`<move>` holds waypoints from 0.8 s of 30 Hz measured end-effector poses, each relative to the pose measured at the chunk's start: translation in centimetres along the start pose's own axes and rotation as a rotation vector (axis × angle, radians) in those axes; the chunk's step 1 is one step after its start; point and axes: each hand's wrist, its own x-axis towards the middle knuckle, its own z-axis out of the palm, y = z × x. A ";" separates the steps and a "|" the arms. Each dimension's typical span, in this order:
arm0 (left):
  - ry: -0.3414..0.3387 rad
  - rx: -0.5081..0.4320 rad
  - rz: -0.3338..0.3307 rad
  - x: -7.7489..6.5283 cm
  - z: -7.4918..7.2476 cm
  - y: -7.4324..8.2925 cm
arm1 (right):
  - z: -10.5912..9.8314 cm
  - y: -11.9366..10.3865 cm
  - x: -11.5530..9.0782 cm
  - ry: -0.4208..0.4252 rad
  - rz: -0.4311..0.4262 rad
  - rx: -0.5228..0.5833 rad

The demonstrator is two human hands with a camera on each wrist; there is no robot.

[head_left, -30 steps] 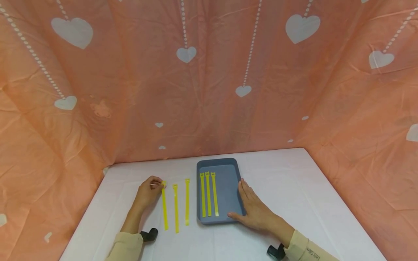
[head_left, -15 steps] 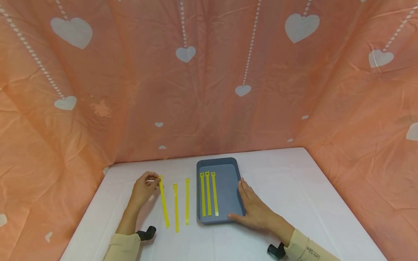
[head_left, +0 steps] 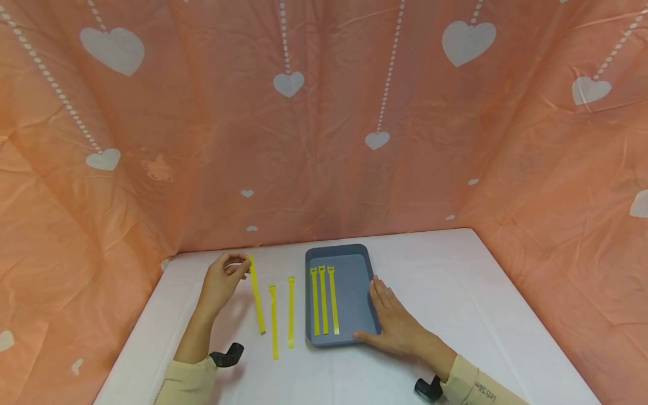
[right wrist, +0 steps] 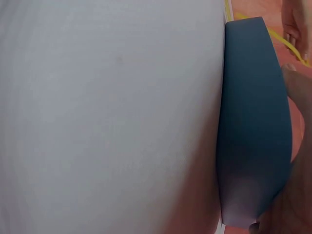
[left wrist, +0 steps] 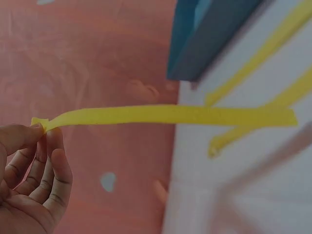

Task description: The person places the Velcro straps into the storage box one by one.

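My left hand (head_left: pixel 220 284) pinches a yellow cable strap (head_left: pixel 257 295) by its slotted head, thumb against fingers. In the left wrist view the strap (left wrist: pixel 146 114) stretches out from the fingertips, raised off the table. Two more yellow straps, a nearer one (head_left: pixel 274 323) and one beside the tray (head_left: pixel 291 312), lie on the table. Three others, among them the rightmost strap (head_left: pixel 333 301), lie side by side at the left inside a grey-blue tray (head_left: pixel 354 298). My right hand (head_left: pixel 397 329) rests against the tray's right side with straight fingers, its thumb at the front rim.
A white cloth covers the table (head_left: pixel 445 292). Behind and on both sides hangs an orange curtain (head_left: pixel 324 180) with white hearts. Black wrist cameras sit at the left cuff (head_left: pixel 194 382) and the right cuff (head_left: pixel 458 377).
My left hand has lifted the leftmost strap from the table and moved it away from me, toward the back edge. The right hand and the tray stay put.
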 end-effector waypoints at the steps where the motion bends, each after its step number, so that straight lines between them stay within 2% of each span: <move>1: -0.003 -0.001 0.010 0.0 0.1 0.4 | 0.0 0.0 0.0 0.000 0.000 0.000; 8: -0.008 -0.047 0.091 0.3 0.7 3.2 | 0.1 0.2 0.0 -0.002 0.005 -0.008; 13: -0.029 -0.081 0.126 0.6 1.4 4.8 | 0.1 0.2 0.1 -0.008 0.007 -0.009; 19: -0.064 -0.127 0.135 1.4 2.8 5.6 | -0.2 0.0 0.1 -0.022 0.020 0.016; 24: -0.082 -0.120 0.137 1.6 4.0 6.0 | -0.3 -0.2 0.0 -0.034 0.028 0.027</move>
